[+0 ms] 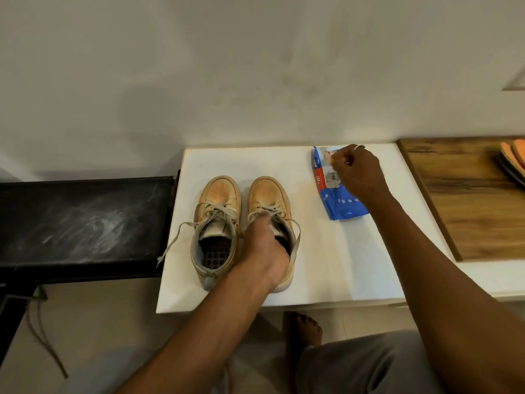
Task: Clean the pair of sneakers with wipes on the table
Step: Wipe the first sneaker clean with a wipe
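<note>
At the far left stands a black bench (79,220), its top smeared with whitish scuffs, and a thin cord (42,336) trails over the floor below it. Just beside the bench is a white table (326,265) that carries the pair of tan sneakers, side by side with their toes pointing at the wall. The first sneaker (218,200) stands free, its grey laces loose, one lace end hanging over the table's left edge, and a dark perforated insole showing inside. The second sneaker (270,194) stands just to its right. The left hand (261,245) grips this one at its opening, with the fingers curled inside and the thumb up by the laces. Further right, near the table's back edge, lies a blue pack of wipes (338,200). The right hand (358,172), a ring on one finger, is over the pack's top with curled fingers pinching there; whether they hold the flap or a wipe cannot be told. A wooden board (466,200) lies at the far right with orange flat things (514,157) on it. Below the table edge a bare foot (304,331) rests on the floor.
</note>
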The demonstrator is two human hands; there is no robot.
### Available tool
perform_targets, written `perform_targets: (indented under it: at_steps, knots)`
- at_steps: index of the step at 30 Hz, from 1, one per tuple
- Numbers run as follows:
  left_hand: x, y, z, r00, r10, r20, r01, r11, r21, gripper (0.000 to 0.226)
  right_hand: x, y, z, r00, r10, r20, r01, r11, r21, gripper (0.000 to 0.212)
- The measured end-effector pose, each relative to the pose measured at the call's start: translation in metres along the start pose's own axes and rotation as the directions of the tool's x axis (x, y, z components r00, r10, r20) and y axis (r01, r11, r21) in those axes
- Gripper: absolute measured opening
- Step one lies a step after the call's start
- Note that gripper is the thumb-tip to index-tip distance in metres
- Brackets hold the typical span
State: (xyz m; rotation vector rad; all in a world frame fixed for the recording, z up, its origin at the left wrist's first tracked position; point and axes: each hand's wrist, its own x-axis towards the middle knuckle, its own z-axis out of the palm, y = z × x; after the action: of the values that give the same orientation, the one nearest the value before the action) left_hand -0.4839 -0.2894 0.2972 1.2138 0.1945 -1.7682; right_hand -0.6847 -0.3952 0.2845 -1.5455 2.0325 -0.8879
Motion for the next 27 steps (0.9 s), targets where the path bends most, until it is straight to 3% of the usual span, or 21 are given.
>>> perform_targets:
  at_steps: [5, 7, 10, 18, 23, 27]
  knots:
    - [-0.001, -0.003, 0.000, 0.999, -0.014, 0.030, 0.013, 1.000, 0.010, 0.028, -0.020, -0.035, 0.006, 0.939, -0.150, 0.309, 0.063, 0.960, 0.272, 0.033]
    - [0.001, -0.004, -0.001, 1.000, -0.006, 0.030, 0.006, 1.000, 0.012, 0.026, -0.024, -0.043, 0.019, 0.900, -0.202, 0.385, 0.120, 0.967, 0.226, 0.022]
    - [0.007, -0.006, -0.002, 0.999, -0.009, 0.043, 0.008, 0.999, 0.038, 0.026, -0.030, -0.051, 0.044, 0.886, -0.258, 0.385, 0.246, 0.966, 0.082, 0.011]
    - [0.017, -0.005, -0.003, 0.998, -0.046, 0.043, 0.044, 0.998, 0.043, 0.032, -0.030, -0.055, 0.078, 0.845, -0.419, 0.331, 0.488, 0.858, -0.161, 0.018]
    - [0.018, -0.004, -0.004, 0.996, -0.067, 0.053, 0.065, 0.997, 0.029, 0.036, -0.035, -0.056, 0.087, 0.843, -0.453, 0.290, 0.518, 0.828, -0.215, 0.021]
    - [0.014, -0.003, -0.005, 0.997, -0.068, 0.030, 0.067, 0.997, 0.033, 0.037, -0.036, -0.059, 0.082, 0.824, -0.405, 0.397, 0.514, 0.830, -0.218, 0.024]
